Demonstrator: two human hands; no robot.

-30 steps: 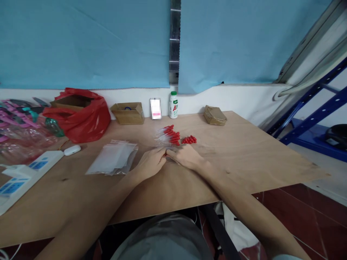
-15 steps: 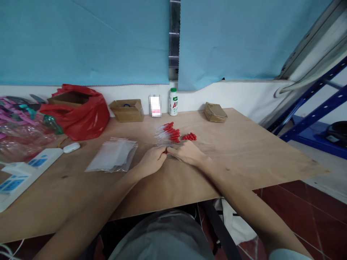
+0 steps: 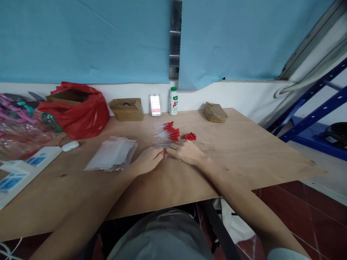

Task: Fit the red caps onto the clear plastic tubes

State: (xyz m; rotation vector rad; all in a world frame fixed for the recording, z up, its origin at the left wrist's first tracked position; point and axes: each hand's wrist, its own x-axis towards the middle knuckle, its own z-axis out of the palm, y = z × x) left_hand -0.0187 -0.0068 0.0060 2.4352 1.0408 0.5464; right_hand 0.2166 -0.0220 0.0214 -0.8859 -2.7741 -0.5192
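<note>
Inspector: Pinching is what both hands are doing. The left hand (image 3: 148, 160) and the right hand (image 3: 186, 151) meet fingertip to fingertip on the wooden table (image 3: 244, 151), closed on one small red-tipped piece (image 3: 164, 154) between them. Which hand bears it cannot be told.

Clerk: And the stock it belongs to?

Inspector: The pile of clear tubes with red caps (image 3: 166, 134) lies just beyond the fingertips. The loose red caps (image 3: 189, 136) sit just to its right, near the right hand's knuckles. The stack of clear bags (image 3: 112, 154) lies to the left, apart from the left hand.

Clerk: The step, in his judgement?

Inspector: He judges it to be fitting or checking a single piece. The next move calls for a steady fine pinch and a short, careful reach that does not disturb the pile.
</note>
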